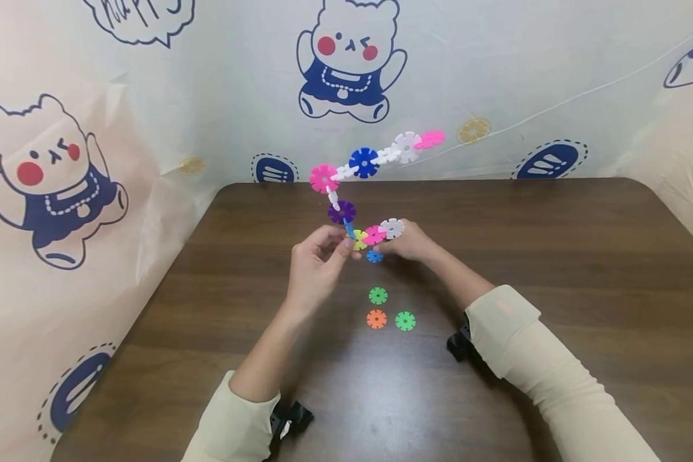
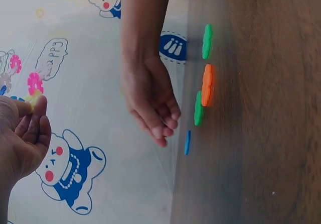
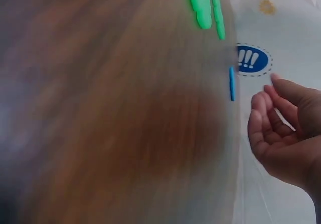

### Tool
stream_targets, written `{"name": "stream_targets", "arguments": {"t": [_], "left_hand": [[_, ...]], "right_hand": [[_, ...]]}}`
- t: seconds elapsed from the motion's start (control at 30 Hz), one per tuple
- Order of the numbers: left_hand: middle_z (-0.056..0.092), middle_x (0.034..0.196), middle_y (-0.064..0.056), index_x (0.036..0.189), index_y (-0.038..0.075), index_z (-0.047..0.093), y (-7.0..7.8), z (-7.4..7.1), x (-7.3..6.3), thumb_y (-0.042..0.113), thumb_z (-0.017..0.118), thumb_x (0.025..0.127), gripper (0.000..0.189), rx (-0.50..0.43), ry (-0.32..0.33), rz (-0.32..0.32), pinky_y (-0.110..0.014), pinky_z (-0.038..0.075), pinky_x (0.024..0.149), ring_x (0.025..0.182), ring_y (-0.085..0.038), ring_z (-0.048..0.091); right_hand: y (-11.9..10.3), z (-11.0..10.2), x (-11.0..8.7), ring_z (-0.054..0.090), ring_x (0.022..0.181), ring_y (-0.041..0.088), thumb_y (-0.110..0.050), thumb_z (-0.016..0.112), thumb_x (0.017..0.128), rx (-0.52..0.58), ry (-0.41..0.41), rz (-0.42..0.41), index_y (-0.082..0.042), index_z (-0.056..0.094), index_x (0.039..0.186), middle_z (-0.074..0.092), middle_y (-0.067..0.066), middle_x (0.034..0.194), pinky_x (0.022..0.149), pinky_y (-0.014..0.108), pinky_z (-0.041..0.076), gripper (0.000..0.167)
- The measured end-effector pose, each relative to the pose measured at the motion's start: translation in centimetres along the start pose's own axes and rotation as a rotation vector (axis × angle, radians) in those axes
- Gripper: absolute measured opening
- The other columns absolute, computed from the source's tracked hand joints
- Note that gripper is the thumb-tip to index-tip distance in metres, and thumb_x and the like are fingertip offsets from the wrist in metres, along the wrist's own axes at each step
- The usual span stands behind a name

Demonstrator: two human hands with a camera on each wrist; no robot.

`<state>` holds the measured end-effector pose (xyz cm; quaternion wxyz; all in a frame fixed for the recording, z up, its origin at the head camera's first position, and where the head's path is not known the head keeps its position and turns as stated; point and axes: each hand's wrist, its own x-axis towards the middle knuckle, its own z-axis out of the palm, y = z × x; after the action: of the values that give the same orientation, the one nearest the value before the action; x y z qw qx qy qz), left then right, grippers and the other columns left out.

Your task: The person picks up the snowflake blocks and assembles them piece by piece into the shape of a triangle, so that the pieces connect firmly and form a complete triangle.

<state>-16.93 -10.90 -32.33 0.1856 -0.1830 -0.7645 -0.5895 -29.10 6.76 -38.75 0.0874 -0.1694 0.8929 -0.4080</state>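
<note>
My left hand (image 1: pixel 314 266) pinches a yellow notched disc (image 1: pixel 359 241) near the lower end of a chain of interlocking plastic discs. From there the chain runs on to a pink disc (image 1: pixel 374 235) and a white disc (image 1: pixel 391 228); its other way rises through a purple disc (image 1: pixel 342 212) and a dark blue disc (image 1: pixel 364 162) to a pink end. My right hand (image 1: pixel 410 242) hovers behind the white disc, its fingers loosely bent and holding nothing in the left wrist view. Just below its fingertips lies a loose blue disc (image 1: pixel 375 256) on the table.
Two green discs, one nearer me (image 1: pixel 405 321) and one farther (image 1: pixel 378 295), lie flat with an orange disc (image 1: pixel 376 319) on the brown table (image 1: pixel 554 256). A printed cartoon sheet (image 1: pixel 237 96) hangs behind the table's far edge.
</note>
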Motion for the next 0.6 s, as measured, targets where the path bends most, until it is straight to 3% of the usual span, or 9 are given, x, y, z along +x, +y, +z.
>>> {"name": "stream_targets", "arguments": {"t": [0.23,0.43,0.6], "left_hand": [[0.065,0.077,-0.016,0.095,-0.005,0.062,-0.1,0.1,0.0,0.0,0.059,0.089,0.009,-0.019,0.0,0.023,-0.032,0.052,0.061,0.068,-0.018,0.065],[0.065,0.076,-0.012,0.095,-0.004,0.063,0.0,0.1,-0.1,0.002,0.059,0.089,0.009,-0.027,0.007,0.019,-0.034,0.052,0.061,0.068,-0.017,0.064],[0.065,0.077,-0.013,0.095,-0.004,0.063,0.1,0.0,-0.1,0.003,0.059,0.089,0.01,-0.034,0.003,0.012,-0.034,0.052,0.061,0.068,-0.02,0.065]], "right_hand": [[0.1,1.3,1.3,0.051,0.06,0.017,-0.015,0.082,0.068,-0.164,-0.085,-0.03,-0.003,0.062,0.077,0.057,0.004,0.064,0.055,0.027,0.042,0.025],[-0.2,1.6,1.4,0.051,0.061,0.017,-0.012,0.084,0.066,-0.214,-0.101,-0.072,0.0,0.065,0.087,0.057,0.004,0.065,0.055,0.026,0.042,0.031],[-0.2,1.0,0.8,0.053,0.06,0.017,-0.009,0.081,0.069,-0.184,-0.079,-0.078,0.0,0.065,0.081,0.059,0.004,0.064,0.055,0.027,0.044,0.021]]}}
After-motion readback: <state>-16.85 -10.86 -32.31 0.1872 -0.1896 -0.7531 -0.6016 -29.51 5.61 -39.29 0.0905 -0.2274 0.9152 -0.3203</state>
